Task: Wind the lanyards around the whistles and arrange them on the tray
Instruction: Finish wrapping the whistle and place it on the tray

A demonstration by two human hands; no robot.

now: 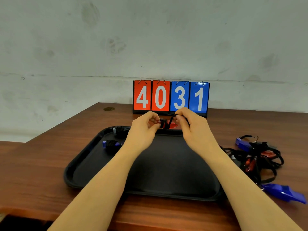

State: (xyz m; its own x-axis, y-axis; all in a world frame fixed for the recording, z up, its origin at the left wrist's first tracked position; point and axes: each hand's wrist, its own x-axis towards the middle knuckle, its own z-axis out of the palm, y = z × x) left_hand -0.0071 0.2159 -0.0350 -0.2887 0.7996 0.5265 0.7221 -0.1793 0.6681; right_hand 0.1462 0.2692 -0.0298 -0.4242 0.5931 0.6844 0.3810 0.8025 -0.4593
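Note:
A red whistle (171, 125) partly wrapped in black lanyard hangs between my hands above the far edge of the black tray (166, 180). My left hand (145, 129) pinches the whistle's left end. My right hand (191, 125) pinches the black lanyard cord (173, 116) looped over the whistle. On the tray's far left lie a blue whistle (111, 145) wound in black cord and a second dark wound whistle (121, 131) behind it.
To the right of the tray, on the brown table (41, 164), lies a tangle of black lanyards with red whistles (255, 158) and blue whistles (242, 144). A loose blue whistle (283, 193) lies near the front right. A flip scoreboard (170, 97) stands against the wall.

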